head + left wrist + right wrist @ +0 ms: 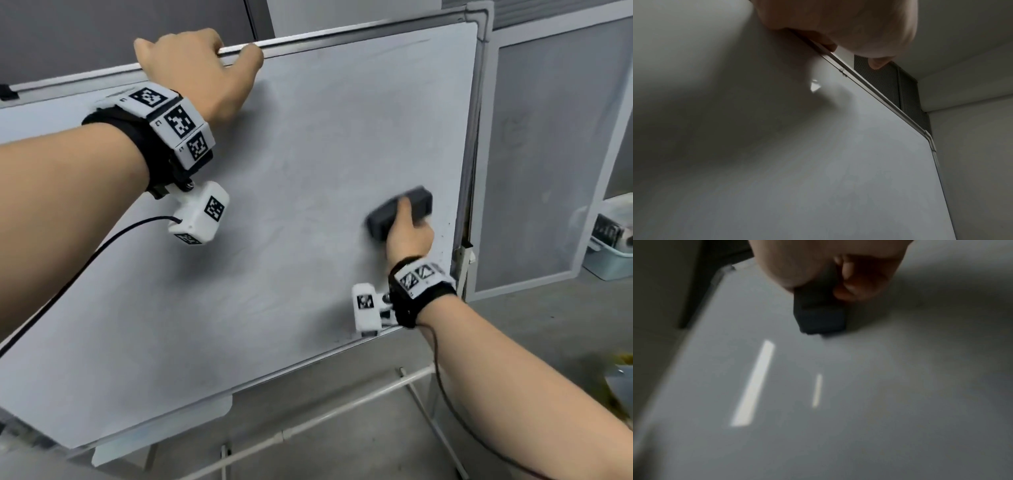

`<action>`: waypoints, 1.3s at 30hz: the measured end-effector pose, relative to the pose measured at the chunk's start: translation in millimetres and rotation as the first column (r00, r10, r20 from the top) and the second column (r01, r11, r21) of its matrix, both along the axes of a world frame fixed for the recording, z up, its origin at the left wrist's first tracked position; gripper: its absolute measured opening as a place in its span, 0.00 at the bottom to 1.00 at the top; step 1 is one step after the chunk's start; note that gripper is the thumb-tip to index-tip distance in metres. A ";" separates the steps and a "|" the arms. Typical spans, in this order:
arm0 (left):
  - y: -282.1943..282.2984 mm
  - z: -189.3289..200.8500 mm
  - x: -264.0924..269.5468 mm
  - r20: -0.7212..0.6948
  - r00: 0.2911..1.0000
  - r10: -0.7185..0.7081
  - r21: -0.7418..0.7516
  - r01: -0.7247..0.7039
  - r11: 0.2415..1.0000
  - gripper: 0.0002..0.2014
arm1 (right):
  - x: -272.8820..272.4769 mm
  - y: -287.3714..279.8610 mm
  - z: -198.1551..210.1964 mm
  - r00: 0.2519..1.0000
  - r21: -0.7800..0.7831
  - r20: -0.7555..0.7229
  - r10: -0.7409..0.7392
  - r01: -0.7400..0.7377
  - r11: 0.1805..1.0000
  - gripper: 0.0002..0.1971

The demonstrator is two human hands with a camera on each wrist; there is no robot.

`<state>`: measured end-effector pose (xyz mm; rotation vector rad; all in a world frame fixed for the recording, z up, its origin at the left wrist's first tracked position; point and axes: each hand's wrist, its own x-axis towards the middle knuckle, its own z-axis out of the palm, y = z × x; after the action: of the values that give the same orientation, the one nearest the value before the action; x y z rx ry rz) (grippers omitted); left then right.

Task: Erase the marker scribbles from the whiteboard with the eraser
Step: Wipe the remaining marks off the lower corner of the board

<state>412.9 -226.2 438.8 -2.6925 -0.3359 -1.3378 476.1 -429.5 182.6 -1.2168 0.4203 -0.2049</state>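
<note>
The whiteboard (pixel 291 171) stands tilted on a metal stand and fills most of the head view; its surface looks grey and smeared, with only faint streaks. My left hand (pixel 205 68) grips the board's top frame (pixel 859 78), fingers curled over the edge. My right hand (pixel 409 233) holds a dark grey block eraser (pixel 399 212) flat against the board near its right side. In the right wrist view the eraser (pixel 820 313) is blurred, its end face on the board (pixel 879 402). A few dark specks lie near the right frame.
The board's stand rails (pixel 325 418) run below it. A marker tray (pixel 161 431) hangs under the bottom edge. Right of the board stands a glass partition (pixel 548 154), with a pale blue bin (pixel 613 257) on the floor behind it.
</note>
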 end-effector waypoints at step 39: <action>0.8 -0.3 3.5 0.011 1.000 -0.002 0.017 0.002 1.000 0.26 | 14.6 -21.2 -3.9 0.997 0.025 -0.071 0.002 0.000 1.000 0.32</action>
<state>416.5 -225.4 438.5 -2.6734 -0.3210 -1.3504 490.6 -450.7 178.7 -1.2020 0.4825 -0.1553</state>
